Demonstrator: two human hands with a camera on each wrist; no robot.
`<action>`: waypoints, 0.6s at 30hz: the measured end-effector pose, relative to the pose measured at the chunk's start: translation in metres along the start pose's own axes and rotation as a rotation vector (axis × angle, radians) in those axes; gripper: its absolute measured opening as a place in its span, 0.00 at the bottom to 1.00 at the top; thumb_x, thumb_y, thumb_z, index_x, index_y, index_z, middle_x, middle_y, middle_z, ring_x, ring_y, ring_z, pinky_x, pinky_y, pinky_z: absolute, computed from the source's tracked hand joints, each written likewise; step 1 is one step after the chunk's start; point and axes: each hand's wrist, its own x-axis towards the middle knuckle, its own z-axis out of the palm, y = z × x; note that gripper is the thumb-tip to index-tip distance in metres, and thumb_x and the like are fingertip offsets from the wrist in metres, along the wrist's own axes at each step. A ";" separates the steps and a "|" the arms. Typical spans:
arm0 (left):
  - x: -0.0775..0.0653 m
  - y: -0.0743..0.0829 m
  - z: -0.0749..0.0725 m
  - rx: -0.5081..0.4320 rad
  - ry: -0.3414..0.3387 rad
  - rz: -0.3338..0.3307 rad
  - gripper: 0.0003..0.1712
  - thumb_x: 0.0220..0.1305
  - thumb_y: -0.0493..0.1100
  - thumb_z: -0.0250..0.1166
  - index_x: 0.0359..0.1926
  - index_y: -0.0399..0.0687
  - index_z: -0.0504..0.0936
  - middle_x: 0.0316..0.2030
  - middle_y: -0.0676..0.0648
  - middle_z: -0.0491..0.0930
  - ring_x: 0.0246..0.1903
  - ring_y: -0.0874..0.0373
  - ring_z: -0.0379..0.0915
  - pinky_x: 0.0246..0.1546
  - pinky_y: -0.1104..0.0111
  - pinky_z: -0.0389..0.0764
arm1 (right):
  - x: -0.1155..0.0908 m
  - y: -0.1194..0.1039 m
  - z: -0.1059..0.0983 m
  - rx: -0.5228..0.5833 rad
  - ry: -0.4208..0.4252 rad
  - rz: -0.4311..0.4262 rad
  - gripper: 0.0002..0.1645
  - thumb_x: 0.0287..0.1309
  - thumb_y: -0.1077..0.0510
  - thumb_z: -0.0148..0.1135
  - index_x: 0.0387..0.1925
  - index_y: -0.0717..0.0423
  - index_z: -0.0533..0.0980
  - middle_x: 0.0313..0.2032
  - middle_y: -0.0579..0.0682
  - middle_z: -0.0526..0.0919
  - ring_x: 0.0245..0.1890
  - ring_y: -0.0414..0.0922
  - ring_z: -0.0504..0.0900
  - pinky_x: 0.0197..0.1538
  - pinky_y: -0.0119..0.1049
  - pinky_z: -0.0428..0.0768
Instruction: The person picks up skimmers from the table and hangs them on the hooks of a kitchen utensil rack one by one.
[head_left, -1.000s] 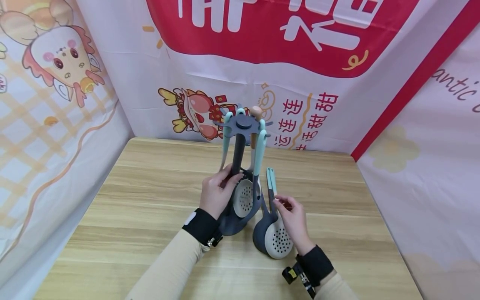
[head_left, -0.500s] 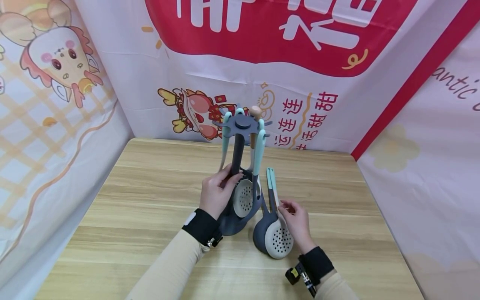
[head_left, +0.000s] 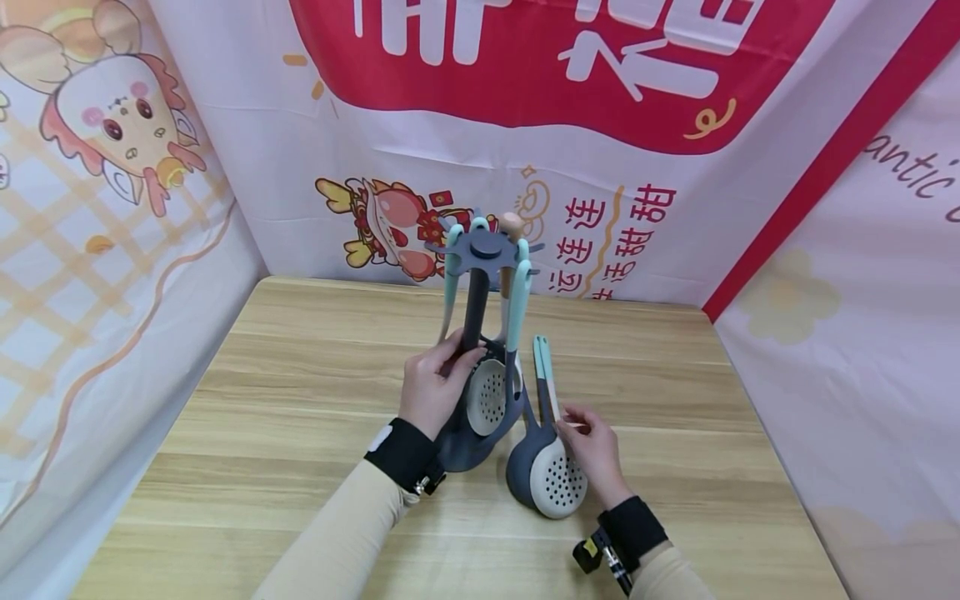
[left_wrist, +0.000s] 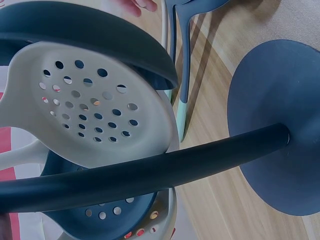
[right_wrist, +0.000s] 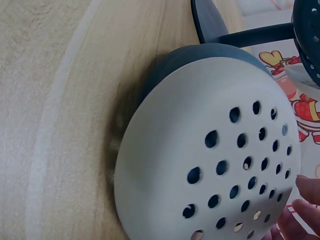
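Tabletop (head_left: 300, 375) between printed cloths (head_left: 465, 142); left hand (head_left: 435, 383) round post (head_left: 477, 302), right hand (head_left: 596, 450) (probably) round skimmer (head_left: 558, 480)

"运连连" (head_left: 575, 247) and "活甜甜" (head_left: 634, 237) on back cloth (head_left: 281, 179), "antic" (head_left: 907, 169) on right cloth (head_left: 885, 275)

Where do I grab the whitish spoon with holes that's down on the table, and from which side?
I'd pinch the whitish spoon by its long handle, coming from the person's right. The handle is slim, while the head is wide and round, so probably harder to hold. The dark ladle crowds its left side; the right looks freer, and the right hand is there.
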 end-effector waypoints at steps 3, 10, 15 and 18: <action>0.000 0.000 0.000 0.000 -0.002 -0.003 0.16 0.65 0.41 0.67 0.50 0.37 0.85 0.37 0.41 0.89 0.37 0.52 0.88 0.40 0.65 0.87 | 0.001 0.004 0.000 -0.006 -0.005 0.004 0.24 0.65 0.58 0.61 0.61 0.61 0.73 0.53 0.60 0.81 0.47 0.51 0.78 0.42 0.32 0.80; -0.001 0.002 -0.002 -0.005 -0.005 -0.015 0.16 0.65 0.41 0.67 0.51 0.37 0.85 0.38 0.41 0.89 0.38 0.51 0.87 0.41 0.65 0.86 | 0.003 0.008 0.003 -0.041 -0.014 0.005 0.26 0.65 0.56 0.62 0.61 0.65 0.73 0.52 0.61 0.81 0.49 0.53 0.80 0.47 0.39 0.81; -0.001 0.002 -0.002 0.000 0.002 -0.011 0.16 0.65 0.41 0.67 0.51 0.37 0.85 0.37 0.42 0.89 0.37 0.51 0.88 0.41 0.65 0.86 | 0.004 0.009 0.002 -0.059 -0.020 0.013 0.26 0.65 0.54 0.62 0.59 0.65 0.75 0.50 0.61 0.82 0.49 0.53 0.80 0.46 0.38 0.80; -0.002 0.003 -0.001 0.005 -0.001 -0.001 0.16 0.65 0.41 0.67 0.51 0.38 0.85 0.37 0.42 0.89 0.36 0.52 0.88 0.40 0.64 0.87 | 0.005 0.009 0.001 -0.080 -0.021 0.013 0.25 0.65 0.54 0.62 0.57 0.67 0.76 0.47 0.61 0.82 0.47 0.52 0.80 0.45 0.36 0.78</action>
